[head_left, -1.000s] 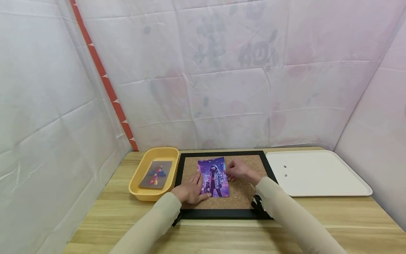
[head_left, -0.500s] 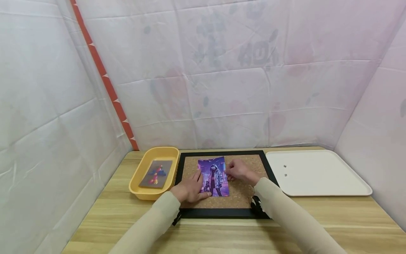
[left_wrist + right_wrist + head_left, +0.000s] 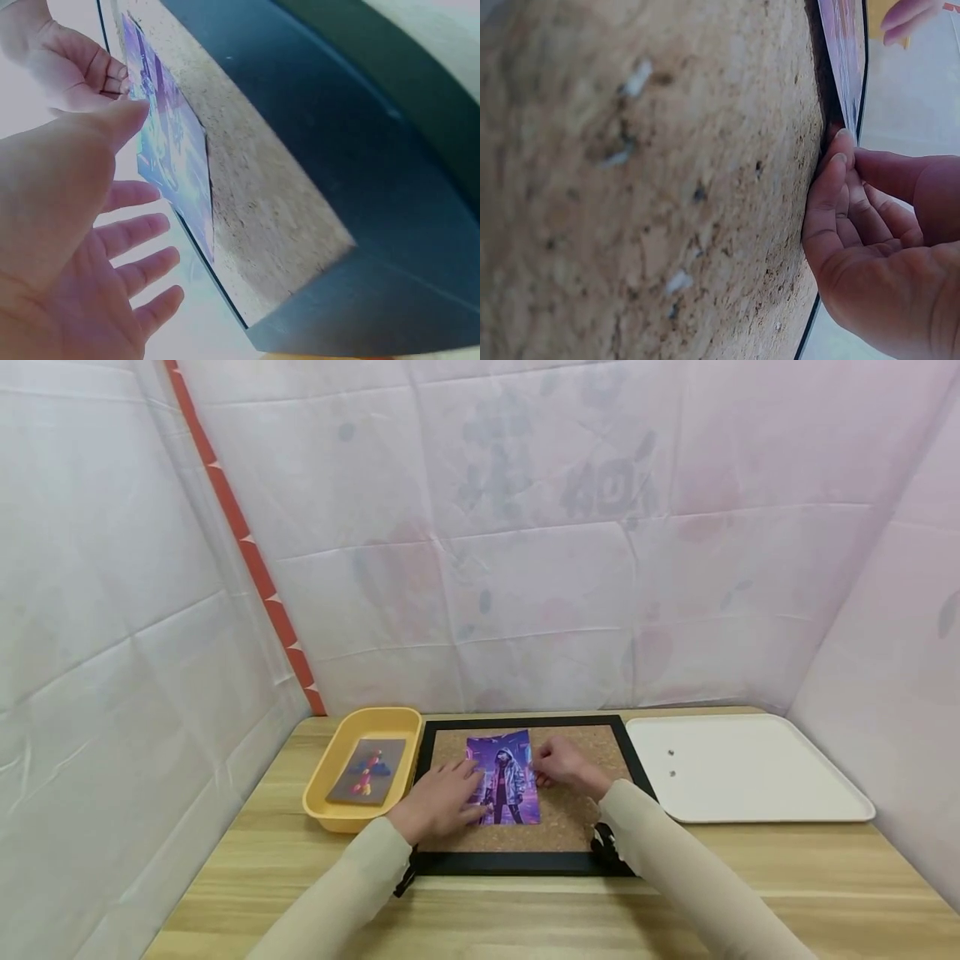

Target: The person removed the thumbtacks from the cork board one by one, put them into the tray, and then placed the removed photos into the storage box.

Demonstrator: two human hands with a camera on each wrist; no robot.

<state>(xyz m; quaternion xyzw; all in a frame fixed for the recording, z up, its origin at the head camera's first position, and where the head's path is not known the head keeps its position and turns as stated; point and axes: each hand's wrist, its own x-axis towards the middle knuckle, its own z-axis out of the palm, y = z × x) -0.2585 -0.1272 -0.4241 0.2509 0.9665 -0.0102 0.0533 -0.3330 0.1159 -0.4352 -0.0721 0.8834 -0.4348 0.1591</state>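
A purple picture print (image 3: 510,785) of a hooded figure lies over a cork board (image 3: 573,822) with a black frame. My right hand (image 3: 562,762) pinches the print's right edge between thumb and fingers, close against the cork. In the right wrist view the print's edge (image 3: 843,71) runs into that pinch, standing slightly off the cork. My left hand (image 3: 441,802) hovers by the print's left side, its fingers spread and relaxed. The left wrist view has these fingers (image 3: 139,232) apart, with nothing held, beside the print.
Left of the board stands a yellow tray (image 3: 324,785) with a grey-brown picture card (image 3: 370,772) in it. A white tray (image 3: 772,768) to the right bears two small metallic pieces (image 3: 672,763). White sheeting (image 3: 525,585) encloses the wooden table (image 3: 510,918) at the back and sides.
My left hand, earlier laid on the print's left edge, has lifted and drawn back a little to the left. The right hand keeps its pinch in place.
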